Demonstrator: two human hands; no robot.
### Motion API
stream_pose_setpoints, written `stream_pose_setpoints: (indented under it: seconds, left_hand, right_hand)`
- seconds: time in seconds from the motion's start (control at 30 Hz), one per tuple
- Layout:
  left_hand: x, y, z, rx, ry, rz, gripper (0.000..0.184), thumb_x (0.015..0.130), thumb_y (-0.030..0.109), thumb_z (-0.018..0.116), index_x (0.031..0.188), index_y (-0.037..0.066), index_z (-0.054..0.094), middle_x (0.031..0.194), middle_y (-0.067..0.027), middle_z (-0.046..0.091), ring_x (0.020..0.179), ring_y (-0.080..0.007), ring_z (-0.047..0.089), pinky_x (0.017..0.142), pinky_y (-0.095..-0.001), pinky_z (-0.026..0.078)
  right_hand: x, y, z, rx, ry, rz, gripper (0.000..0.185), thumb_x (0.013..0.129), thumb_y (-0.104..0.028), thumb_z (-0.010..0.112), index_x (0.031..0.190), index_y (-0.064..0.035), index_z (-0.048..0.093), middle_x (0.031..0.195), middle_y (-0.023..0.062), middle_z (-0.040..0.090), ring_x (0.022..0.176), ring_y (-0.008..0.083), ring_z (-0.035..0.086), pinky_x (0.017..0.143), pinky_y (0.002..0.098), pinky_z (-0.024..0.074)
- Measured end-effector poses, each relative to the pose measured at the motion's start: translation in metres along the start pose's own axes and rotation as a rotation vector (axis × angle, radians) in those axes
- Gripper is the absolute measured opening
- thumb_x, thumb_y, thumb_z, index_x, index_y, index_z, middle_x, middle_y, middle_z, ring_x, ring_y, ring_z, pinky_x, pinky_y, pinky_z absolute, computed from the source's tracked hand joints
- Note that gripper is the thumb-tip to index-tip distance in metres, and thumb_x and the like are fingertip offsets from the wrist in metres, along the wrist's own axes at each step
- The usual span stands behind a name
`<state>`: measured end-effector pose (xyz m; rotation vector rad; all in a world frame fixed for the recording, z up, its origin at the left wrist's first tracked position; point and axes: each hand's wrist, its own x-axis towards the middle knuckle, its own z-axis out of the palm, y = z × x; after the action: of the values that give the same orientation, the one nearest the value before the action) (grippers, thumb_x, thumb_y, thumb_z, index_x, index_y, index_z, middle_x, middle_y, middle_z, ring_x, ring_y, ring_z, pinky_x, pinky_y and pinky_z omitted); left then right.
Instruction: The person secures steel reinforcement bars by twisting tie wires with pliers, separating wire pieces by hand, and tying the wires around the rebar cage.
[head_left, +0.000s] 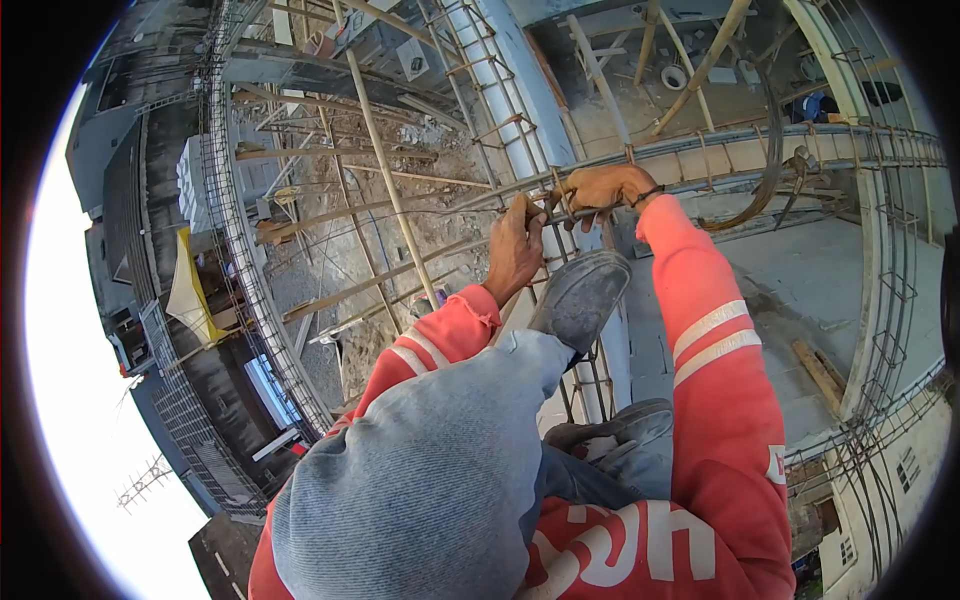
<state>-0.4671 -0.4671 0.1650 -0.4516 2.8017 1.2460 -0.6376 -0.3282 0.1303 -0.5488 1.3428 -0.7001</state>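
Note:
Both hands meet at a crossing of steel bars just beyond the dark shoe [585, 295]. My left hand [515, 243] has its thumb and fingers closed at the bar joint; whatever lies between them is too small to name. My right hand [603, 190] is bent over the rebar cage [500, 110] from the right, its fingers curled down around the bars, with a dark band at the wrist. What those fingers grip is hidden. A thin wire [440, 211] runs leftward from near the left fingertips.
A long drop with wooden poles [375, 150] and rubble lies left of the beam. Bundled wire [765, 190] hangs over the right-hand beam. Another rebar cage [893, 290] stands at right. A person in blue [815, 106] is at upper right, below.

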Motion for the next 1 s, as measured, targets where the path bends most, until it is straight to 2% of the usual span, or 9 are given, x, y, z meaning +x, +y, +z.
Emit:
stream_pose_setpoints:
  seconds: [0.1,0.27,0.4,0.47,0.63,0.8,0.93,0.97,1.0]
  left_hand:
    - [0.000,-0.003,0.002,-0.033,0.015,0.008,0.006,0.094,0.002,0.058,0.095,-0.002,0.053,0.085,-0.0187,0.064,0.076,-0.0365,0.065,0.069,-0.0448,0.051]
    - [0.002,-0.002,0.001,-0.020,0.075,0.160,0.010,0.090,-0.005,0.060,0.095,-0.003,0.052,0.096,-0.0174,0.049,0.084,-0.0351,0.059,0.069,-0.0432,0.052]
    - [0.002,-0.005,-0.001,-0.013,0.034,0.155,0.011,0.089,-0.006,0.060,0.095,-0.003,0.052,0.098,-0.0172,0.049,0.087,-0.0326,0.059,0.070,-0.0422,0.054]
    - [0.005,-0.007,0.000,-0.119,-0.004,0.092,0.011,0.089,-0.008,0.060,0.095,-0.002,0.052,0.099,-0.0160,0.049,0.087,-0.0308,0.058,0.073,-0.0406,0.056]
    - [0.004,-0.008,0.001,-0.076,-0.015,0.079,0.010,0.090,-0.008,0.059,0.095,-0.003,0.051,0.100,-0.0156,0.048,0.088,-0.0310,0.058,0.076,-0.0397,0.058]
    - [0.007,-0.011,0.002,-0.063,-0.016,0.098,0.009,0.091,-0.008,0.058,0.095,-0.003,0.051,0.100,-0.0154,0.048,0.089,-0.0308,0.058,0.076,-0.0406,0.058]
    - [0.005,-0.005,0.001,-0.169,0.009,0.068,0.006,0.092,-0.006,0.059,0.092,-0.004,0.054,0.097,-0.0142,0.053,0.083,-0.0290,0.062,0.076,-0.0400,0.057]
    - [0.002,-0.004,0.001,-0.238,0.023,0.038,0.005,0.092,-0.005,0.060,0.092,-0.004,0.055,0.096,-0.0139,0.057,0.081,-0.0283,0.063,0.076,-0.0395,0.057]
    - [-0.001,-0.004,0.001,-0.239,0.021,0.032,0.005,0.092,-0.005,0.060,0.092,-0.004,0.055,0.096,-0.0139,0.057,0.081,-0.0283,0.063,0.076,-0.0395,0.057]
  right_hand:
    - [0.007,0.007,0.000,0.066,0.012,-0.001,0.039,0.089,-0.011,0.058,0.128,-0.0148,0.064,0.096,0.0042,0.074,0.079,0.0128,0.072,0.060,0.0266,0.0541]
    - [0.002,0.006,0.001,0.040,0.063,-0.013,0.038,0.088,-0.013,0.059,0.126,-0.0159,0.065,0.090,0.0022,0.074,0.076,0.0103,0.070,0.060,0.0256,0.0528]
    - [0.001,0.004,0.003,0.013,0.100,-0.022,0.037,0.087,-0.015,0.061,0.123,-0.0165,0.066,0.084,0.0011,0.073,0.072,0.0082,0.068,0.056,0.0246,0.0506]
    - [0.008,0.011,0.003,0.040,0.086,-0.028,0.035,0.087,-0.015,0.061,0.122,-0.0168,0.067,0.083,0.0007,0.073,0.070,0.0077,0.067,0.055,0.0243,0.0497]
    - [0.005,0.006,0.002,0.065,0.090,0.008,0.030,0.087,-0.015,0.061,0.115,-0.0166,0.070,0.080,-0.0003,0.073,0.066,0.0063,0.065,0.050,0.0227,0.0476]
    - [0.004,-0.003,0.004,0.049,-0.029,0.056,0.031,0.089,-0.013,0.062,0.118,-0.0151,0.072,0.091,0.0021,0.075,0.068,0.0064,0.066,0.051,0.0226,0.0480]
    - [0.012,-0.011,0.009,-0.221,0.045,0.149,0.041,0.089,-0.009,0.058,0.126,-0.0207,0.069,0.095,0.0044,0.076,0.070,0.0126,0.068,0.051,0.0287,0.0504]
    - [0.023,-0.003,0.011,-0.232,0.064,0.101,0.045,0.084,-0.004,0.056,0.124,-0.0202,0.071,0.090,0.0100,0.075,0.068,0.0189,0.069,0.050,0.0323,0.0490]
    - [0.031,0.007,0.011,-0.230,0.059,0.103,0.045,0.084,-0.004,0.056,0.124,-0.0202,0.071,0.090,0.0100,0.075,0.068,0.0189,0.069,0.050,0.0323,0.0490]
